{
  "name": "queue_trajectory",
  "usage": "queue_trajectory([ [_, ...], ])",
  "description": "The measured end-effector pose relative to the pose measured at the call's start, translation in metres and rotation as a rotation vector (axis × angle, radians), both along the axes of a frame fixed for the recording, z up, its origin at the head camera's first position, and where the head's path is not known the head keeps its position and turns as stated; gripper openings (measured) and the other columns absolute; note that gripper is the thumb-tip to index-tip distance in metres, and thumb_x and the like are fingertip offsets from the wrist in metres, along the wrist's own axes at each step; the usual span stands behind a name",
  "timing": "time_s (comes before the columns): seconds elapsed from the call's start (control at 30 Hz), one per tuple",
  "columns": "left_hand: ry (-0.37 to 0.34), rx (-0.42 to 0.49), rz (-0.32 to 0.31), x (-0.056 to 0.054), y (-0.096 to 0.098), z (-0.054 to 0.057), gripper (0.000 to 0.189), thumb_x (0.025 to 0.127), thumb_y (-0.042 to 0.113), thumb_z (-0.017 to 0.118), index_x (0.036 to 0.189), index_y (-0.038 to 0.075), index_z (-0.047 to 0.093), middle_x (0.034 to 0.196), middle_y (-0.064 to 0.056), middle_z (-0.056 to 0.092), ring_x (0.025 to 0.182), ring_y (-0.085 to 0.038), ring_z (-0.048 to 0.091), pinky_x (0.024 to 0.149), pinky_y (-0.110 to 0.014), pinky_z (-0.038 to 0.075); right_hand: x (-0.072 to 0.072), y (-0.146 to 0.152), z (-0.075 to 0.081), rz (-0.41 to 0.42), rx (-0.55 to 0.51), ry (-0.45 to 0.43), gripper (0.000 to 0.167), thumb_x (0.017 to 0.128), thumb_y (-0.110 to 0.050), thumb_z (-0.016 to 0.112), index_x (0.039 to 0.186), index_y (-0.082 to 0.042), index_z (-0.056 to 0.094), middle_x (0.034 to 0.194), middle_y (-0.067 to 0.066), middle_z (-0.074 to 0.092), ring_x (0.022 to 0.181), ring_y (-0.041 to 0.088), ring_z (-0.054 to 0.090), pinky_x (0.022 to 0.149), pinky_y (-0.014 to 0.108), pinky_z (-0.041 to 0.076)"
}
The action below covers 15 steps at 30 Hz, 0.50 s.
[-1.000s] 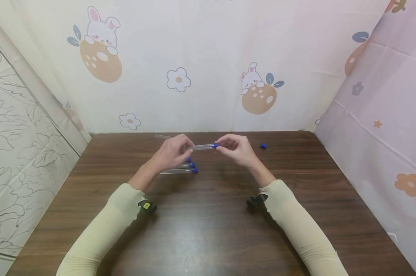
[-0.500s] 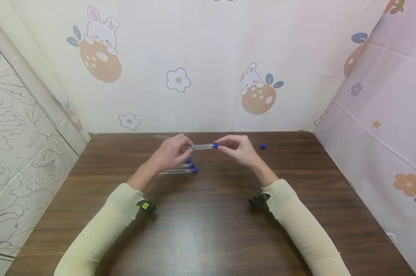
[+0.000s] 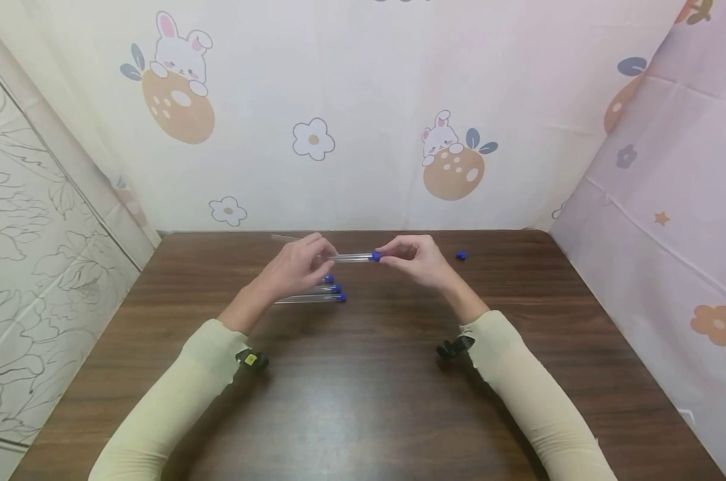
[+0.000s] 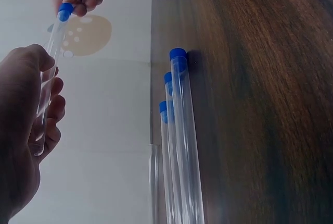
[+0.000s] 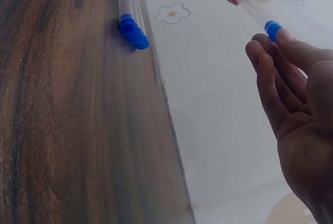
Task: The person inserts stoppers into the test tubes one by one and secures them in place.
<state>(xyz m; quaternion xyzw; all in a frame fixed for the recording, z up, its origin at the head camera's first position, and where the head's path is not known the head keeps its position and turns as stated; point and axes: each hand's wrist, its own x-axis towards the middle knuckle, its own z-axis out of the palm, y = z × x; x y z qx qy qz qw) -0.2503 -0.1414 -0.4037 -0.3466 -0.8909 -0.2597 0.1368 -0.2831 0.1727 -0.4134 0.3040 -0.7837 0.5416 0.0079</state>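
My left hand [image 3: 305, 264] grips a clear test tube [image 3: 353, 258] by its lower part, held level above the back of the table. At the tube's right end sits a blue stopper [image 3: 376, 256], pinched between the thumb and fingers of my right hand [image 3: 416, 260]. In the left wrist view the stopper's narrow part shows inside the tube's mouth. Three stoppered tubes [image 4: 184, 130] lie side by side on the table, below my left hand in the head view and partly hidden by it. Behind that hand lies a tube without a stopper [image 4: 154, 182].
A loose blue stopper [image 3: 462, 256] lies on the brown wooden table [image 3: 363, 374], to the right of my right hand. The table's back edge meets a printed curtain [image 3: 363, 167], and more fabric hangs along the right side.
Both hands keep nearly the same place and hold on the tube and its stopper. The forearms have spread slightly outward. The tubes and loose stopper on the table stay put.
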Motion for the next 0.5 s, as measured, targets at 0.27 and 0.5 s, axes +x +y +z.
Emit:
queue_trajectory([
  [0.27, 0.051, -0.02, -0.009, 0.0017, 0.0005, -0.003, 0.017, 0.106, 0.014, 0.074, 0.12, 0.004, 0.074, 0.111, -0.011, 0.076, 0.081, -0.019, 0.068, 0.078, -0.037, 0.064, 0.0001, 0.0001, 0.0005, 0.044, 0.022, 0.006, 0.016, 0.099, 0.006, 0.08, 0.114, 0.01, 0.082, 0.104, 0.03, 0.084, 0.084, 0.004, 0.08, 0.073, 0.019, 0.061],
  [0.5, 0.085, -0.026, -0.018, 0.0003, 0.0026, -0.0074, 0.015, 0.107, 0.014, 0.075, 0.117, 0.003, 0.074, 0.109, -0.011, 0.077, 0.082, -0.022, 0.072, 0.078, -0.039, 0.066, 0.0005, 0.0007, -0.0008, 0.049, 0.066, -0.005, 0.015, 0.099, 0.005, 0.08, 0.114, 0.009, 0.082, 0.106, 0.03, 0.085, 0.088, 0.011, 0.082, 0.075, 0.019, 0.062],
])
